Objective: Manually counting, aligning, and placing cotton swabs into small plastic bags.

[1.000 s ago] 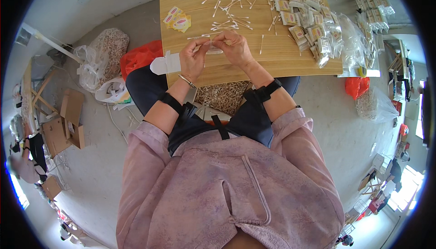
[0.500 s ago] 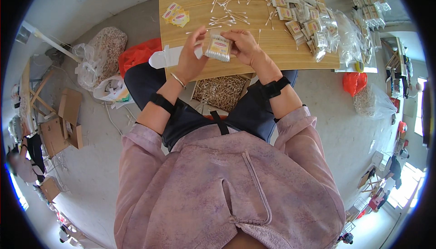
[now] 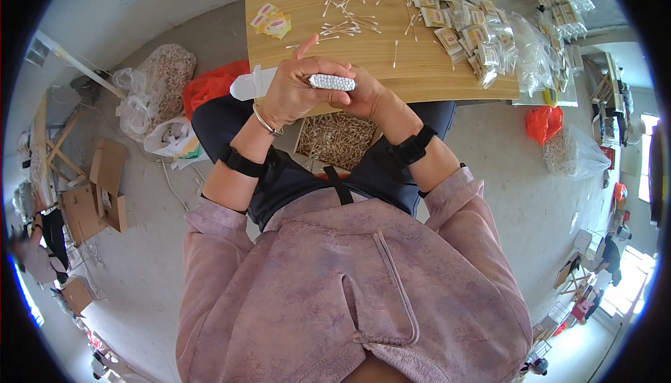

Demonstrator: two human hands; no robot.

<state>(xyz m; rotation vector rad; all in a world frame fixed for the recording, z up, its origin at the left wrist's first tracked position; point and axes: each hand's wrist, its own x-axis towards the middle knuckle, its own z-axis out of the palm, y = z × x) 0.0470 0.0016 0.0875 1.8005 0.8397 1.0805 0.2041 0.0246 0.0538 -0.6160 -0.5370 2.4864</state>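
A pack of cotton swabs (image 3: 332, 82) is held between my two hands above the near edge of the table, its white tips turned up toward me. My left hand (image 3: 293, 84) closes on it from the left, thumb along the far side and index finger raised. Against its right end rests my right hand (image 3: 366, 94), fingers curled around and partly hidden. The pack's printed face is out of sight. Just left of my left hand, a white flat plastic piece (image 3: 244, 87) lies at the table edge. Loose cotton swabs (image 3: 353, 24) are scattered beyond my hands.
Filled swab packs (image 3: 475, 35) are piled on the right of the wooden table (image 3: 419, 82), beside clear plastic bags (image 3: 529, 47). Yellow-and-white cards (image 3: 271, 21) lie at left. A box of swabs (image 3: 335, 140) sits below the table edge, between my legs. Swab-filled bags (image 3: 166, 79) stand on the floor.
The pack has tipped so its swab tips face up instead of its printed face. My left hand has moved right and closed on it; my right hand has come lower.
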